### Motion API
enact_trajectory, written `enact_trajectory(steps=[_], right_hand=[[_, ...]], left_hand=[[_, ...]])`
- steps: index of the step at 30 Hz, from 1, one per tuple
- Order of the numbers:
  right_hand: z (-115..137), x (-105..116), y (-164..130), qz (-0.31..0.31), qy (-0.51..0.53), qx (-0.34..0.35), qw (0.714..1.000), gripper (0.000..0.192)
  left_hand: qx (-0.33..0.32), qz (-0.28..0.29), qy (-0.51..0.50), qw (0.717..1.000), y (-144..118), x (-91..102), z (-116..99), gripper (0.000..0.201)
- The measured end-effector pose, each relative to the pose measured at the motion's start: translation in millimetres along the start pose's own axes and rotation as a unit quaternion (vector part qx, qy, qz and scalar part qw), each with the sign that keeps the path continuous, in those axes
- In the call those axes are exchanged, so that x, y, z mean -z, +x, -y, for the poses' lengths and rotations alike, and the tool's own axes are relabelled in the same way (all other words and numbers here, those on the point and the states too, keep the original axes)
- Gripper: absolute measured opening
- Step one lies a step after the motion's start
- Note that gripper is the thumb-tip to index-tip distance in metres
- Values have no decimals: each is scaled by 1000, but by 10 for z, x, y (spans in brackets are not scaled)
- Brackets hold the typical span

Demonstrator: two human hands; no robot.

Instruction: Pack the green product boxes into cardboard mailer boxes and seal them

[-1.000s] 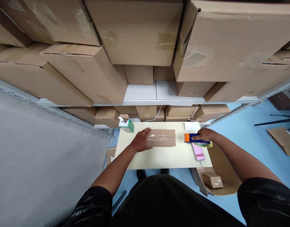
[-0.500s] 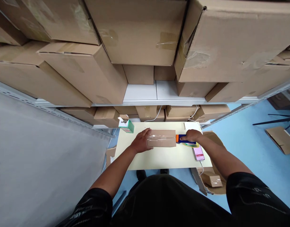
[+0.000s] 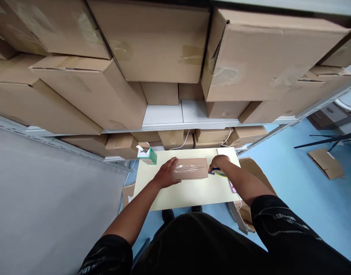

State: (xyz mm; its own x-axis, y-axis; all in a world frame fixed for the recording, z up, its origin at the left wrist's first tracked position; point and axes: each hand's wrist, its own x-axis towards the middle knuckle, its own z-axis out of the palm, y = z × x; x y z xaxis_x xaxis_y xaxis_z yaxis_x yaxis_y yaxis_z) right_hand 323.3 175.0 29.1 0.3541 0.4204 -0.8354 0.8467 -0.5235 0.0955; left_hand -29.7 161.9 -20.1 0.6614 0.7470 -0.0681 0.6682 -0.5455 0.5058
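Note:
A small brown cardboard box [image 3: 192, 169] with clear tape along its top lies on the pale yellow table [image 3: 189, 193]. My left hand [image 3: 165, 175] lies flat against the box's left end. My right hand [image 3: 219, 162] grips a blue and orange tape dispenser [image 3: 213, 170], pressed against the box's right end. Most of the dispenser is hidden by my hand.
A green and white carton [image 3: 147, 156] stands at the table's far left corner. A pink phone [image 3: 232, 187] on a cable peeks out beside my right forearm. Shelves packed with large cardboard boxes [image 3: 152, 46] loom over the table. An open carton [image 3: 247, 214] sits on the blue floor at right.
My right hand carried the tape dispenser leftward from the table's right side up to the box's right end. My left hand stayed on the box. The view shifted slightly left.

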Motion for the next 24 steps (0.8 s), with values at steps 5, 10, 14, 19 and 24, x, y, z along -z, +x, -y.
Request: enact_trajectory(steps=[5, 10, 14, 19, 24], right_hand=[[-237, -455, -28, -142, 50, 12, 989, 52], [-401, -1049, 46, -248, 58, 24, 967, 49], [-310, -1425, 202, -248, 42, 40, 967, 45], [-274, -1536, 252, -239, 39, 37, 969, 37], [-395, -1377, 48, -263, 143, 74, 951, 45]], left_hand=[[-4, -2, -5, 1000, 0, -6, -3, 123], [-3, 1, -13, 1000, -11, 15, -24, 124], [1, 7, -14, 1000, -19, 29, -47, 125], [3, 14, -22, 1000, -16, 40, -44, 126], [13, -2, -76, 997, -80, 0, -2, 121]])
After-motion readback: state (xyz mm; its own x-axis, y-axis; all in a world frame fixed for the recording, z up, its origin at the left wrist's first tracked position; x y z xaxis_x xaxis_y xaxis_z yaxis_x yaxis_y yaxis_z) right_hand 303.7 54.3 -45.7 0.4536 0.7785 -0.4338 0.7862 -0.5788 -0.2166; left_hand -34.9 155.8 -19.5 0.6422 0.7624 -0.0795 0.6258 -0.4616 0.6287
